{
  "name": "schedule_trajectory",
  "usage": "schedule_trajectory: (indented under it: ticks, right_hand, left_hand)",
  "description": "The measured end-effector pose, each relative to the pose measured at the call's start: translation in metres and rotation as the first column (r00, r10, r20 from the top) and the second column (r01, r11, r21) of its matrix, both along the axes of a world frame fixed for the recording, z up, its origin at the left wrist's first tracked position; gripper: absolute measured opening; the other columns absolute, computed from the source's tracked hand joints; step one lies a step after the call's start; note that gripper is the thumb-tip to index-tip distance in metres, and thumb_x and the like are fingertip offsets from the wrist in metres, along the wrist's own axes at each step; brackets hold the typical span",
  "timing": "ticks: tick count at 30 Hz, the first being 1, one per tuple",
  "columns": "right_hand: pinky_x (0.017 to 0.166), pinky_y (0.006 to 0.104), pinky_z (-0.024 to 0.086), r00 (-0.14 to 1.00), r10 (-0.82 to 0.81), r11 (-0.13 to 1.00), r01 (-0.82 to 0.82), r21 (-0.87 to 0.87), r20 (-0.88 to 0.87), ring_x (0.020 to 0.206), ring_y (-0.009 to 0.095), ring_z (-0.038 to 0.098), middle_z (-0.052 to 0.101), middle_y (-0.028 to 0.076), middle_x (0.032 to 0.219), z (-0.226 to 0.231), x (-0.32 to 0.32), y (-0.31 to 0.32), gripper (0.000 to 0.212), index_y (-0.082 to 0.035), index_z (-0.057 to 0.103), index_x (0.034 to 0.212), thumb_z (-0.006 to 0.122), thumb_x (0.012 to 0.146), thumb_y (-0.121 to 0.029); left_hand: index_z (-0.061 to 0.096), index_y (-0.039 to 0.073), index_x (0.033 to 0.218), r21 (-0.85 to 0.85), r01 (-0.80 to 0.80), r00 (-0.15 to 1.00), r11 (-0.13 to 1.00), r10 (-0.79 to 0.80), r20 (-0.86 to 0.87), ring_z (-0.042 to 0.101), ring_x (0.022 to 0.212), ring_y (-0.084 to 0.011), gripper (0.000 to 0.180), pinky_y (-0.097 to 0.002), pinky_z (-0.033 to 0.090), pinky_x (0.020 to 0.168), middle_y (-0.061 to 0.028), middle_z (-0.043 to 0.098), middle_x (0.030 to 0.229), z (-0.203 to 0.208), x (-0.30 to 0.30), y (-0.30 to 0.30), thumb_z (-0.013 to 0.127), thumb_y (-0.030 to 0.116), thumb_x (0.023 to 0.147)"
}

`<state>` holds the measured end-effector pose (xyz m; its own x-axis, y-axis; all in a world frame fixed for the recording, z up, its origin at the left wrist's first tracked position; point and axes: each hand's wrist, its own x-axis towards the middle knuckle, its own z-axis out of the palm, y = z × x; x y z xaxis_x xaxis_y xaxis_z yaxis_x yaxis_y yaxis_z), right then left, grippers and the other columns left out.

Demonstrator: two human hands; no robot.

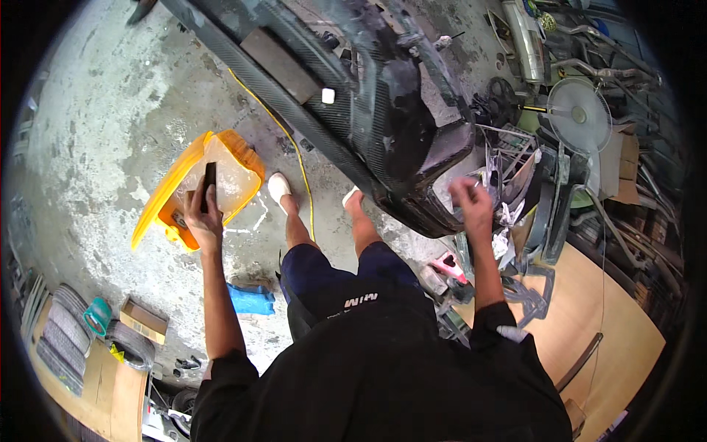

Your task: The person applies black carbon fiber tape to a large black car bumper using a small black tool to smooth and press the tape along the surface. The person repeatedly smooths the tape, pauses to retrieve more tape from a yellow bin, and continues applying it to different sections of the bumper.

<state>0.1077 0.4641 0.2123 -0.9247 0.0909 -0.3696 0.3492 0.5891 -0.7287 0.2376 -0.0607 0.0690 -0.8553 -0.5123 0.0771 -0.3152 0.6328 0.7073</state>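
Note:
My left hand (202,215) is closed on a dark flat block (210,175), its fingers wrapped round the lower end. Below it on the floor lies a yellow-orange plastic thing (168,188) with a whitish flat face; whether the block touches it I cannot tell. My right hand (473,206) is raised beside the near end of a large black car bumper (401,81) with a carbon-weave pattern. Its fingers are curled together, and what they hold, if anything, is hidden. A long grey block (280,65) and a small white piece (328,96) rest on the bumper.
A yellow cable (300,158) runs along the floor by my feet. To the right are a fan (579,114), metal pipes, scrap parts and a wooden board (611,309). A blue bag (250,299) and a carton (143,320) lie at the lower left.

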Motion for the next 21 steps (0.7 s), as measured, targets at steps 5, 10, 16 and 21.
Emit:
schedule_trajectory:
  ticks: [5, 10, 16, 21]
  right_hand:
    - [0.093, 0.0354, 0.053, 0.944, 0.145, 0.988, -0.125, 0.086, -0.296, 0.105, 0.021, 0.068, 0.074, 0.012, 0.111, -0.032, -0.141, 0.012, 0.041, 0.0, 0.072, 0.121, 0.075, 0.098, -0.033]
    - [0.105, 0.0482, 0.047, 0.768, 0.487, 0.857, -0.328, 0.397, -0.416, 0.125, 0.041, 0.059, 0.062, 0.025, 0.134, -0.094, -0.234, 0.005, 0.078, 0.002, 0.061, 0.136, 0.078, 0.088, -0.058]
    - [0.1, 0.0521, 0.051, 0.843, 0.528, 0.777, -0.429, 0.461, -0.104, 0.117, 0.049, 0.065, 0.068, 0.032, 0.122, -0.109, -0.238, -0.018, 0.085, 0.001, 0.056, 0.138, 0.063, 0.093, -0.07]
    - [0.098, 0.0559, 0.051, 0.853, 0.521, 0.716, -0.43, 0.55, -0.013, 0.115, 0.051, 0.065, 0.069, 0.032, 0.121, -0.099, -0.244, -0.025, 0.084, 0.001, 0.055, 0.137, 0.056, 0.095, -0.072]
  left_hand:
    - [0.071, 0.0, 0.129, 0.303, 0.115, 0.986, 0.946, -0.073, -0.147, 0.068, 0.089, -0.024, 0.035, -0.0348, 0.054, 0.079, -0.0145, 0.07, 0.1, 0.112, -0.052, 0.161, 0.072, 0.004, 0.095]
    - [0.069, 0.004, 0.124, 0.338, 0.285, 0.955, 0.897, -0.295, -0.022, 0.067, 0.088, -0.038, 0.029, -0.0442, 0.056, 0.076, -0.016, 0.064, 0.104, 0.139, -0.119, 0.316, 0.07, 0.011, 0.096]
    - [0.07, 0.001, 0.117, 0.181, 0.393, 0.915, 0.902, -0.402, 0.016, 0.068, 0.089, -0.0387, 0.024, -0.0459, 0.057, 0.074, -0.0175, 0.063, 0.107, 0.116, -0.133, 0.36, 0.069, 0.006, 0.093]
    - [0.063, -0.004, 0.102, 0.052, 0.53, 0.835, 0.847, -0.531, 0.143, 0.064, 0.101, -0.0364, 0.022, -0.0445, 0.059, 0.083, -0.0208, 0.06, 0.111, 0.09, -0.19, 0.387, 0.065, 0.001, 0.081]
